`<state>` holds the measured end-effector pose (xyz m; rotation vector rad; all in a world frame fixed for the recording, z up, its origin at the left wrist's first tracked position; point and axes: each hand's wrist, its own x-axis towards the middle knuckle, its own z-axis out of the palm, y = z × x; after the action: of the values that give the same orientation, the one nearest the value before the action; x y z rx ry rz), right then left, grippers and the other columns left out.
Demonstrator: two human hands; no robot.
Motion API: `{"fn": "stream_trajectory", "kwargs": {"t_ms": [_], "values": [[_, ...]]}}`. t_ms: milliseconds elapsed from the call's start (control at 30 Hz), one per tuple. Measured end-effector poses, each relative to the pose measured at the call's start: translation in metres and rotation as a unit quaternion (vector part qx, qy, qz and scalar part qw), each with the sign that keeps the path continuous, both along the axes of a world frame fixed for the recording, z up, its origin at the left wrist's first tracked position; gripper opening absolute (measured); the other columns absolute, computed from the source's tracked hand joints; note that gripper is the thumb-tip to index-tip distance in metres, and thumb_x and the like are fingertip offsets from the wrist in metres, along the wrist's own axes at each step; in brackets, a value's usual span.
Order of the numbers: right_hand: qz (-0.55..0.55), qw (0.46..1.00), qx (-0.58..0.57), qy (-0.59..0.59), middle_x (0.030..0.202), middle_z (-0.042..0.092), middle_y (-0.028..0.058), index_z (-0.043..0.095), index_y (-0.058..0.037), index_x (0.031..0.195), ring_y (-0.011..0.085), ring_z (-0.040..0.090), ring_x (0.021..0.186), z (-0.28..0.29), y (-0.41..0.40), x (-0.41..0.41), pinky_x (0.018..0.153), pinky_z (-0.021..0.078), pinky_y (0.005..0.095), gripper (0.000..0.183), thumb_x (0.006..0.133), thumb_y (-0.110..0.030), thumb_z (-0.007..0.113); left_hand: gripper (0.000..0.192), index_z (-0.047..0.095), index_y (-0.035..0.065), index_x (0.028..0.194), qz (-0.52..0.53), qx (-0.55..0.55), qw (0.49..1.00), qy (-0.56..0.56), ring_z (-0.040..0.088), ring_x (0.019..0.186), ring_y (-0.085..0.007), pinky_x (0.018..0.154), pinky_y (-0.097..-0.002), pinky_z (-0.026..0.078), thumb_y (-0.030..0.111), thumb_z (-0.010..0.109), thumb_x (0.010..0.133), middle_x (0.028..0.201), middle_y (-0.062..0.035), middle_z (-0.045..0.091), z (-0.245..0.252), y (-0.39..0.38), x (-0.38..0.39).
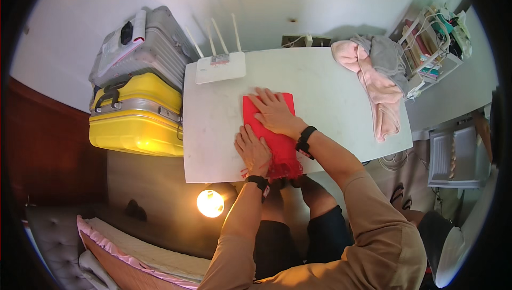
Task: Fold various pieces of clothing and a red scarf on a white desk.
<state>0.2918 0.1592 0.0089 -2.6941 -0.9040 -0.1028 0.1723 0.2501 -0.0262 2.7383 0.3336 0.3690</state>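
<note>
A red fringed cloth, perhaps a scarf (280,144), lies folded into a narrow strip on the white table (340,122). Its fringe hangs at the table's near edge. My right hand (276,112) rests flat across the far part of the cloth, fingers spread. Lower down, my left hand (253,151) lies palm down along the cloth's left edge, partly on the table. Neither hand grips the fabric. Both wrists wear dark bands.
A white router (221,68) with upright antennas stands at the table's back left. Pink cloth (382,90) and grey cloth (386,56) lie at the right. Yellow (136,130) and silver suitcases (148,50) stand left. A lit lamp (210,203) glows below the near edge. Another person's legs (414,216) show at right.
</note>
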Motion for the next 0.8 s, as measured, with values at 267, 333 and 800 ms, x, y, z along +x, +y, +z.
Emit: {"fn": "stream_trajectory", "kwargs": {"t_ms": [267, 333, 800], "values": [[0.071, 0.997, -0.022, 0.012, 0.142, 0.037, 0.0137, 0.038, -0.0097, 0.137, 0.0359, 0.032, 0.131, -0.020, 0.031, 0.018, 0.104, 0.0249, 0.0539, 0.056, 0.089, -0.035, 0.050, 0.063, 0.032, -0.0036, 0.136, 0.022, 0.002, 1.000, 0.016, 0.032, 0.125, -0.0384, 0.107, -0.0492, 0.022, 0.019, 0.058, 0.084, 0.139, -0.0209, 0.035, 0.001, -0.001, 0.004], [0.079, 0.996, 0.036, -0.028, 0.141, 0.037, 0.0151, 0.037, -0.0085, 0.137, 0.0358, 0.032, 0.131, -0.015, 0.020, 0.015, 0.105, 0.0249, 0.0521, 0.058, 0.088, -0.034, 0.052, 0.063, 0.033, -0.0047, 0.135, 0.026, -0.003, 1.000, 0.013, 0.032, 0.126, -0.0385, 0.107, -0.0495, 0.022, 0.020, 0.059, 0.084, 0.139, -0.0217, 0.036, 0.003, -0.002, 0.005], [-0.250, 0.684, 0.594, 0.342, 0.116, 0.059, 0.0187, 0.045, 0.0064, 0.126, 0.0299, 0.060, 0.100, -0.005, -0.038, -0.097, 0.089, 0.0487, 0.0388, 0.054, 0.076, -0.004, 0.064, 0.066, 0.031, -0.0006, 0.138, -0.006, -0.015, 1.000, 0.025, 0.032, 0.127, -0.0364, 0.107, -0.0489, 0.023, 0.024, 0.060, 0.084, 0.139, -0.0206, 0.036, -0.022, 0.010, 0.002]]}}
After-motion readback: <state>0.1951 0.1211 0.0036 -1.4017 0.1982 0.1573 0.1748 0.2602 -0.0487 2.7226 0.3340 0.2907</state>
